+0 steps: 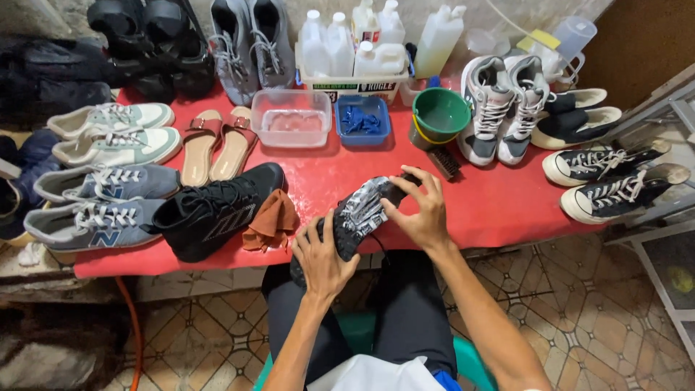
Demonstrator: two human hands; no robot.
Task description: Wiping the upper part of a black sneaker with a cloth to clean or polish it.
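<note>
At the bottom centre of the frame a person sits on a green stool (362, 333) in dark trousers, both forearms reaching up toward the middle of the picture. The left hand (322, 257) is curled around the near end of a black shoe (355, 217), fingers wrapped over it in a firm hold, while the right hand (418, 210) sits half closed on the far end, fingertips pressed to the upper and thumb beneath. The shoe lies tilted between the two hands at the frame's centre, just over the near edge of a red table (499, 203), its surface covered with white foam. Just left of it a rust-brown cloth (269, 217) lies crumpled against another black sneaker (217, 210). Further left, grey sneakers (94, 210) and pale green ones (116, 134) sit in rows, with tan sandals (217, 145) beside them. Above the hands a small brush (443, 161) lies next to a green bucket (438, 116), and left of that stand a blue tub (363, 119) and a clear plastic container (291, 117). On the right, white and grey sneakers (499, 108) stand toes down, with black high-tops (615, 181) at the right edge. Along the top, white bottles (362, 40) fill a tray, flanked by grey shoes (250, 43) in the upper left part
</note>
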